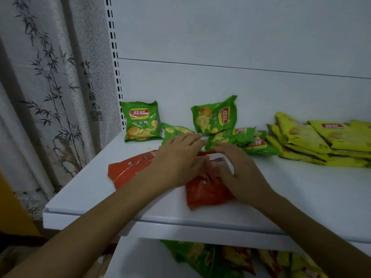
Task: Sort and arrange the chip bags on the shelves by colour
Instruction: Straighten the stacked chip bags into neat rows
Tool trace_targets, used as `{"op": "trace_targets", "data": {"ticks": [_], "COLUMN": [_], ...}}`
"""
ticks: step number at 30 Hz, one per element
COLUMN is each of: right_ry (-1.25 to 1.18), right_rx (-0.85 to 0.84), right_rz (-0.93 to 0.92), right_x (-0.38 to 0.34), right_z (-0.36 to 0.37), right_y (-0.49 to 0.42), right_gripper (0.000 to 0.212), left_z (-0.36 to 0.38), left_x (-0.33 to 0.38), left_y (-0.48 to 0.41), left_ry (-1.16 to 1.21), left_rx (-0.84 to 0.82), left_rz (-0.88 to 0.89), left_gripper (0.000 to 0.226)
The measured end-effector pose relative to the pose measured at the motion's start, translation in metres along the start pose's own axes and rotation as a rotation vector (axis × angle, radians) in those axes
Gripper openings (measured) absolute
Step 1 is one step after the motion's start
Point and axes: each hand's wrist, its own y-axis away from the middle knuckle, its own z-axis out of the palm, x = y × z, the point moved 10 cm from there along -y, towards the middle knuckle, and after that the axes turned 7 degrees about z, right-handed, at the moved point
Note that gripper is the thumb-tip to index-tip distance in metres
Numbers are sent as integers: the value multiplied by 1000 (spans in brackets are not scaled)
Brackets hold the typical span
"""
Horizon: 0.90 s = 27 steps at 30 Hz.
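Roughly centre-left, the white shelf (84, 199) carries an upright green bag (141, 122), then two red bags (125, 171) beneath the hands. Left grip (180, 159) and right grip (239, 173) rest flat over them, fingers extended, clasping nothing. Loose green bags (214, 117) lie just behind; yellow bags (321, 141) stack at the right edge.

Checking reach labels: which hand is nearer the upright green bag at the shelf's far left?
Left. The left hand lies right of and in front of the upright green bag; the right hand sits farther right, beyond the left hand, over a red bag.
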Motion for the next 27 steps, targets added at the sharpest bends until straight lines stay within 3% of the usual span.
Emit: {"op": "trace_targets", "data": {"ticks": [3, 8, 12, 15, 22, 27], "right_ry": [231, 531, 571, 596, 383, -116], "right_rx": [149, 54, 161, 265, 551, 650], "right_rz": [-5, 168, 58, -15, 60, 139], "right_x": [31, 90, 95, 88, 73, 83], "right_z": [-24, -15, -4, -14, -67, -89], "right_y": [-25, -64, -63, -67, -48, -37], "right_gripper": [40, 58, 38, 26, 23, 25], "left_z": [35, 73, 87, 79, 20, -2], "left_x": [7, 3, -6, -6, 0, -18], "left_y": [-39, -67, -63, -65, -54, -47], "left_ry": [35, 37, 168, 107, 90, 211], "left_rx": [-140, -158, -146, -100, 425, 538], "left_rz": [-48, -159, -194, -184, -93, -128], "left_gripper": [50, 43, 42, 40, 37, 21]}}
